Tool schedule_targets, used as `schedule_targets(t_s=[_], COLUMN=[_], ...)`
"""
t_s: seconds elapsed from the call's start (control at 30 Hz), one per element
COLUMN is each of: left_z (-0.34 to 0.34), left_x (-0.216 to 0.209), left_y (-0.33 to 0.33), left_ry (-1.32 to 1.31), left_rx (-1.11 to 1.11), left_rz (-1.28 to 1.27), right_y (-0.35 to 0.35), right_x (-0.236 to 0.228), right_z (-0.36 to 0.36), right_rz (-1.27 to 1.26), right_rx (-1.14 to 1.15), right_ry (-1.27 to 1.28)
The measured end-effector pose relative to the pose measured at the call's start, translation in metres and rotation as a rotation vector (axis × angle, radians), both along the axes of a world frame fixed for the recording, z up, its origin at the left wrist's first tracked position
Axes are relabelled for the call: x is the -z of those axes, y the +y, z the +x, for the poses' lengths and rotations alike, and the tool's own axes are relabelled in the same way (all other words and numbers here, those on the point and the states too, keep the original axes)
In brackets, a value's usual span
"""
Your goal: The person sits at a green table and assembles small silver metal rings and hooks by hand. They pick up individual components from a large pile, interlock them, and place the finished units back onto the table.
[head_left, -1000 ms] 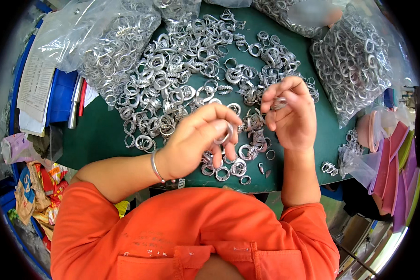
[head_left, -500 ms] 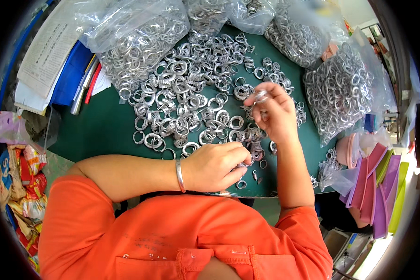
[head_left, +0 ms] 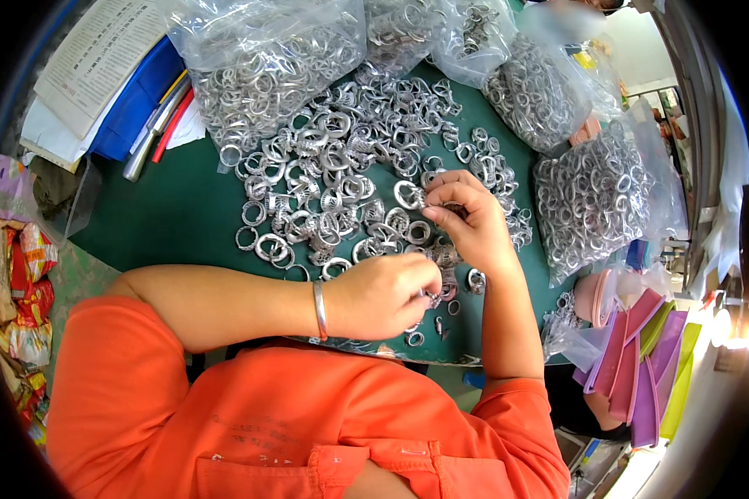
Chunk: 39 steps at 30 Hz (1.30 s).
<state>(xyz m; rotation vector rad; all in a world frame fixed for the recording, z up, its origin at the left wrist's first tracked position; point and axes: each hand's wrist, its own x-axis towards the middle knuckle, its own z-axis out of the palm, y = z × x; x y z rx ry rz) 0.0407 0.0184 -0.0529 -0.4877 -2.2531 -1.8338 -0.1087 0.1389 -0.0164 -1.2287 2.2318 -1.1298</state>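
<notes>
Silver-coloured and round, a metal ring (head_left: 398, 196) sits pinched in the fingertips of the right hand (head_left: 477, 224) over a heap of silvery metal rings (head_left: 362, 125), while the left hand (head_left: 379, 297) curls inward, whether gripping anything I cannot tell, above a dark green tabletop (head_left: 179, 212) beside clear ring-filled plastic bags (head_left: 592, 195).

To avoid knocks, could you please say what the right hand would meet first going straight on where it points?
Beyond the silver ring at its fingertips, the right hand would probably meet the loose silver rings to its left, though its height above them is unclear.
</notes>
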Motion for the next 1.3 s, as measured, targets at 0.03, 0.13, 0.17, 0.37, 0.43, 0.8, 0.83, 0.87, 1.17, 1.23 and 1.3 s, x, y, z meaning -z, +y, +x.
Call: schedule_targets(t_s=[0.03, 0.13, 0.17, 0.37, 0.43, 0.8, 0.83, 0.87, 1.17, 1.23, 1.3], left_z=[-0.004, -0.013, -0.016, -0.024, -0.026, -0.024, -0.024, -0.024, -0.022, -0.022, -0.021], left_x=[0.001, -0.003, 0.005, -0.019, -0.015, -0.007, -0.008, -0.006, -0.010, -0.014, -0.016], left_y=[-0.002, -0.008, -0.006, -0.017, -0.019, -0.018, -0.018, -0.016, -0.013, -0.018, -0.019], left_ry=[0.002, -0.303, -0.340, -0.435, -0.432, -0.428, -0.420, -0.388, -0.417, -0.484, -0.523], left_rx=[-0.018, -0.065, -0.080, -0.040, -0.034, -0.096, -0.088, -0.093, 0.036, 0.099, 0.130], left_rz=[0.070, 0.295, 0.475, 0.809, 0.734, 0.405, 0.395, 0.440, 0.668, 0.671, 0.688], right_y=[0.005, 0.019, 0.023, 0.029, 0.027, 0.035, 0.038, 0.040, 0.053, 0.054, 0.055], right_x=[-0.003, -0.008, -0.008, -0.010, -0.005, -0.012, -0.013, -0.015, -0.005, -0.004, -0.005], right_z=[0.000, 0.003, 0.005, 0.021, 0.023, 0.036, 0.035, 0.033, 0.008, 0.007, 0.006], right_rz=[-0.012, -0.112, -0.158, -0.383, -0.408, -0.196, -0.164, -0.158, -0.288, -0.310, -0.305], right_rx=[0.004, 0.068, 0.096, -0.001, -0.015, 0.018, 0.017, -0.018, -0.280, -0.327, -0.356], right_ry=[-0.031, -0.252, -0.348, -0.380, -0.238, 0.379, 0.357, 0.346, -0.245, -0.317, -0.340])
